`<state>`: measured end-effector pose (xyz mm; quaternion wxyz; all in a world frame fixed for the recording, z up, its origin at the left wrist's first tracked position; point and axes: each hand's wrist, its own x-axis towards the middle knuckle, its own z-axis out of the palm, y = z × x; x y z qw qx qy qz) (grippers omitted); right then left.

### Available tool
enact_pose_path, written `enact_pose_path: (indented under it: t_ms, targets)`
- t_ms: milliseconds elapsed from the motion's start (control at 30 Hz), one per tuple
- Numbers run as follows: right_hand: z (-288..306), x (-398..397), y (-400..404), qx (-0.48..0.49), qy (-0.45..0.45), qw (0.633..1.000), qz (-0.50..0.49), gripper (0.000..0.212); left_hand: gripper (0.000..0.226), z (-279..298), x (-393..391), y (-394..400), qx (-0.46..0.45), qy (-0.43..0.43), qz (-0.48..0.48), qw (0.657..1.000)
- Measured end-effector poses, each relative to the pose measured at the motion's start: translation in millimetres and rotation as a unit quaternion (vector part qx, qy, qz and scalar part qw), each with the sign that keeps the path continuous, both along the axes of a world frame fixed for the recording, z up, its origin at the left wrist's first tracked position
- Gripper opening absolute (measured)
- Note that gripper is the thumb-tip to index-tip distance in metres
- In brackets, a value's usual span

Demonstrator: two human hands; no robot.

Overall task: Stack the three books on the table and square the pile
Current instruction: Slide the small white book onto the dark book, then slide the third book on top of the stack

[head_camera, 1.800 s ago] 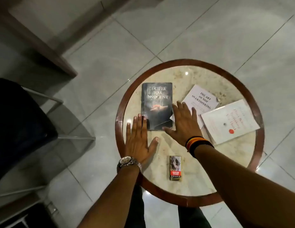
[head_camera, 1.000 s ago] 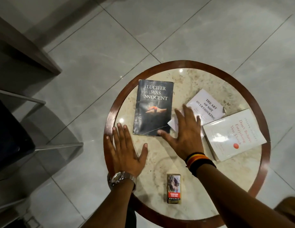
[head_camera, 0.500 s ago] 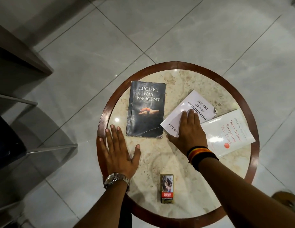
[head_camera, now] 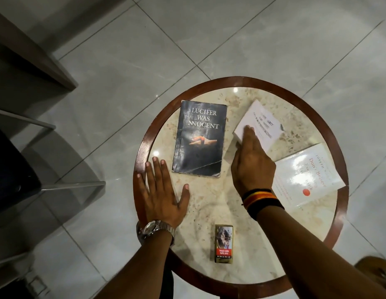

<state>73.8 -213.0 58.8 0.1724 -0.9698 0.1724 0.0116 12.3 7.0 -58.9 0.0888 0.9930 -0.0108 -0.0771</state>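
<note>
R hand [head_camera: 252, 167] lifts the small white book [head_camera: 261, 126], which lay flat half a sec ago; its near end now tilts up off the round table [head_camera: 144, 143].
Fingers close on the blurred book's near-left edge. L hand [head_camera: 160, 195] stays flat, fingers spread, holding nothing, near-left of the dark "Lucifer Was Innocent" book [head_camera: 200, 137]. Glossy white book [head_camera: 308, 175] lies at right, just beside the R wrist. Cigarette pack [head_camera: 224, 243] near centre. No stack yet.
</note>
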Motion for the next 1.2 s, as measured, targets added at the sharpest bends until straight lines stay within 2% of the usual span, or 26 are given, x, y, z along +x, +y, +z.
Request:
enact_pose_path:
  t_ms: [100, 200, 267, 367, 533, 633, 700, 800, 867, 933, 1033, 1133, 1200]
  targets:
    - [15, 13, 18, 0.046, -0.110, 0.992, 0.046, 0.059, 0.094, 0, 0, 0, -0.007, -0.006, 0.000, 1.000]
    - [22, 20, 40, 0.034, -0.148, 0.978, 0.141, 0.073, 0.094, -2, 0, 1, -0.007, -0.010, -0.002, 1.000]
    - [17, 19, 52, 0.008, -0.138, 0.969, 0.204, 0.080, 0.094, -3, 0, 0, -0.001, -0.012, -0.004, 1.000]
    - [2, 11, 60, -0.014, -0.109, 0.957, 0.269, 0.067, 0.094, -6, 0, 0, 0.001, -0.016, -0.003, 1.000]
    - [-24, -2, 63, -0.004, -0.008, 0.937, 0.349, 0.064, 0.094, -7, 0, -1, 0.004, -0.020, 0.000, 1.000]
    - [-31, -4, 60, 0.014, 0.019, 0.920, 0.391, 0.065, 0.094, -7, 0, -1, 0.007, -0.019, -0.003, 1.000]
    - [-33, -7, 54, 0.040, 0.011, 0.934, 0.354, 0.060, 0.094, -6, -1, -1, 0.006, -0.017, -0.003, 1.000]
    - [-31, -4, 45, 0.107, -0.003, 0.986, 0.130, 0.065, 0.093, -5, 0, 0, -0.001, -0.013, -0.002, 1.000]
    - [-32, 4, 39, 0.137, 0.030, 0.990, 0.034, 0.073, 0.093, -6, 0, 0, -0.004, -0.014, -0.001, 1.000]
    - [-34, 11, 35, 0.127, 0.075, 0.987, 0.056, 0.075, 0.093, -6, 0, 1, -0.005, -0.018, -0.001, 1.000]
    - [-32, 15, 27, 0.151, 0.057, 0.984, 0.073, 0.070, 0.092, -8, 0, 1, -0.009, -0.023, -0.003, 1.000]
    - [-26, 7, 3, 0.154, 0.013, 0.987, 0.046, 0.064, 0.092, -9, 0, 1, -0.006, -0.021, -0.005, 1.000]
    - [-23, -8, -21, 0.131, 0.016, 0.991, -0.018, 0.062, 0.091, -9, -1, 0, -0.004, -0.019, -0.007, 1.000]
